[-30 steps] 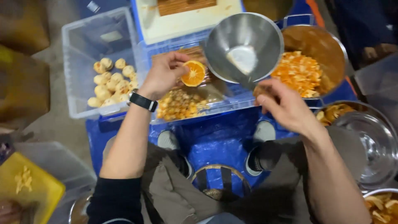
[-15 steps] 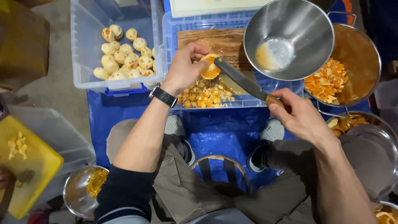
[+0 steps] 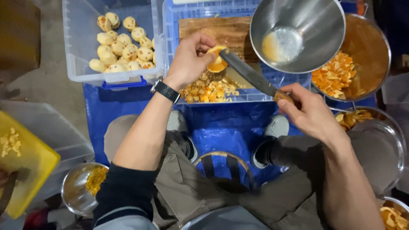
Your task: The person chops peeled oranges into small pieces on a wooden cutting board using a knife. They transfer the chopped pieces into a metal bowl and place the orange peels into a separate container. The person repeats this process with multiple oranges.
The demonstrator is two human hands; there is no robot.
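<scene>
Both hands are engaged. Left hand (image 3: 187,64) grips an orange fruit half (image 3: 216,64) in its fingertips, above the wooden cutting board (image 3: 213,30). Right hand (image 3: 309,115) is clenched on the wooden handle of a long steel knife (image 3: 249,74), whose tip touches the fruit. Compared with half a second ago, the blade tip has come up against the fruit, so cutting is in progress. Chopped orange pieces (image 3: 208,90) lie at the board's near edge. Right of the board: a tilted steel bowl (image 3: 317,34) and a peel-filled steel pot (image 3: 370,47). Left of the board: a clear plastic tub (image 3: 81,72) of peeled pale fruits (image 3: 123,47).
</scene>
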